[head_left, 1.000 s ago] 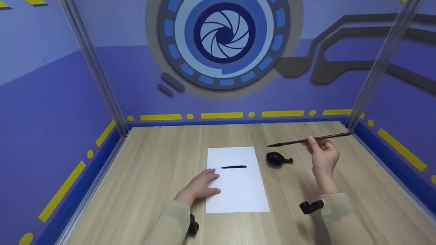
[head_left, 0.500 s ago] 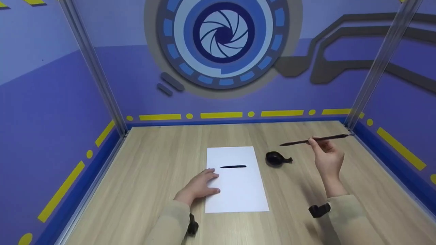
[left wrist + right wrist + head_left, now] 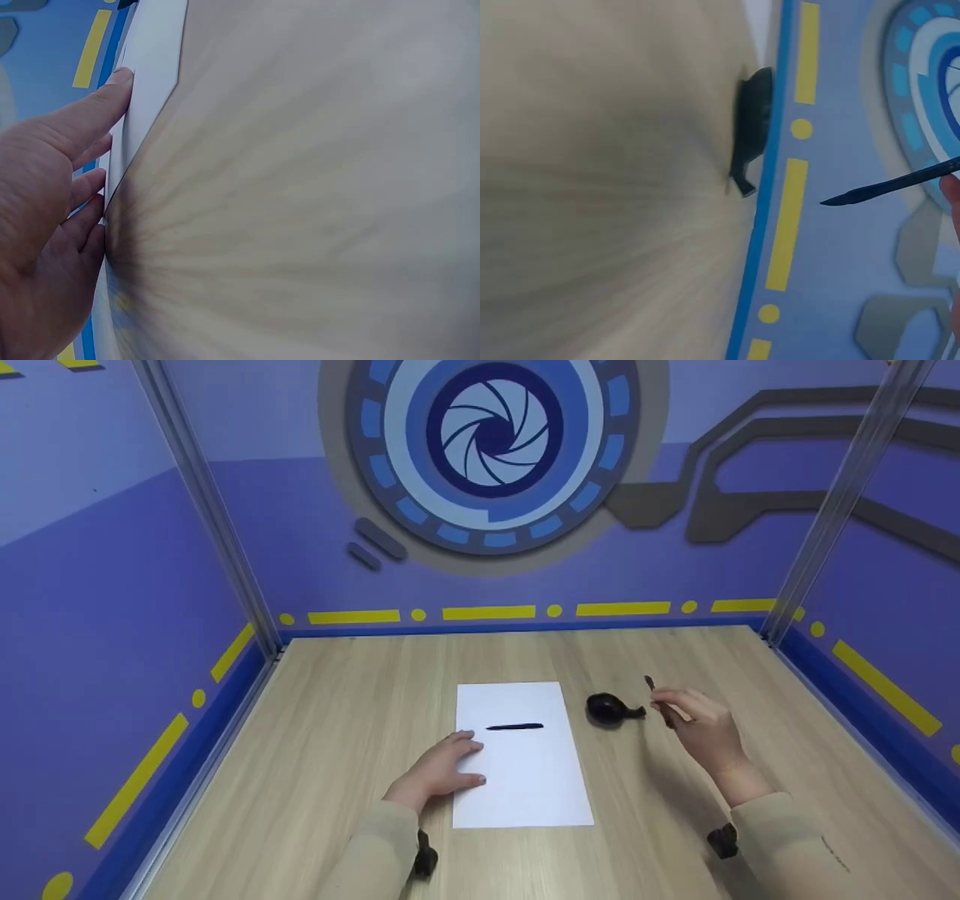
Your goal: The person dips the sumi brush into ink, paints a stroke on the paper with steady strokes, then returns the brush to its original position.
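A sheet of white paper lies on the wooden table, with a short black bar-shaped mark across its upper part. My left hand rests at the paper's left edge, fingers spread and thumb over the sheet. Right of the paper sits a small black gourd-shaped vessel, its narrow neck turned right. Just beyond that neck, my right hand pinches a slim dark writing brush, seen nearly end-on from the head. Its pointed end shows in the right wrist view; the fingers partly hide the shaft.
Purple-blue panels with yellow dashes enclose the wooden table at the back and both sides. Metal posts stand at the rear corners. A small black camera is strapped at the left wrist, another at the right.
The right hand has come lower and closer to the vessel's neck, turning the brush from level and crosswise to nearly end-on. The left hand, paper and vessel stay in place.
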Motion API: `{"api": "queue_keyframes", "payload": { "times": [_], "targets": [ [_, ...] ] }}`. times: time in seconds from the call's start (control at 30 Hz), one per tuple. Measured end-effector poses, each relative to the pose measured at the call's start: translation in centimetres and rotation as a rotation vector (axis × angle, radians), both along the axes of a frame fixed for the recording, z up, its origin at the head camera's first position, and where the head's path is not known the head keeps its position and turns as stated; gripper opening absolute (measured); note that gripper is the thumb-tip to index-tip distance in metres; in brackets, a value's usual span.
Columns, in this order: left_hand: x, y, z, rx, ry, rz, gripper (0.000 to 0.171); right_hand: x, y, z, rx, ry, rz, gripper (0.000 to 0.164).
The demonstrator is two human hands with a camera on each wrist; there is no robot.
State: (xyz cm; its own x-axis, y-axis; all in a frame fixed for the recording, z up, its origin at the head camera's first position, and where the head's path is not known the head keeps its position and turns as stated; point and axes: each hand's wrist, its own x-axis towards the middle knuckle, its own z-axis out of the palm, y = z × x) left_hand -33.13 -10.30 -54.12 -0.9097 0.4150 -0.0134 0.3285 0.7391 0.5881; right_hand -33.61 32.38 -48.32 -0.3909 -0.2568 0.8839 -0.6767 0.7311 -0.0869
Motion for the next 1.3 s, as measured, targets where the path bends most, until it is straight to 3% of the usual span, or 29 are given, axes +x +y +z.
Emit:
{"api": "queue_keyframes", "payload": {
  "times": [0.13,0.3,0.4,0.5,0.6,1.0,1.3],
  "targets": [
    [0.0,-0.1,0.0,0.001,0.006,-0.003,0.061,-0.2,0.5,-0.8,0.191,0.032,0.060,0.007],
    [0.0,-0.1,-0.1,-0.004,0.003,0.000,0.061,-0.7,1.0,-2.1,0.359,0.134,0.115,0.042],
    [0.0,-0.1,-0.1,-0.006,-0.003,0.009,0.061,-0.8,1.2,-2.8,0.438,0.152,0.132,0.045],
    [0.0,-0.1,-0.2,0.002,0.003,0.008,0.061,-0.7,1.2,-3.2,0.510,0.154,0.128,0.029],
    [0.0,-0.1,-0.2,0.007,0.000,0.006,0.061,-0.6,1.3,-3.6,0.556,0.154,0.132,0.017],
    [0.0,-0.1,-0.3,0.000,-0.019,0.018,0.061,-0.7,1.1,-4.8,0.641,0.146,0.178,0.016],
    [0.0,-0.1,-0.2,0.001,-0.010,0.015,0.061,-0.7,1.2,-5.0,0.689,0.115,0.142,0.024]
  ]
}}
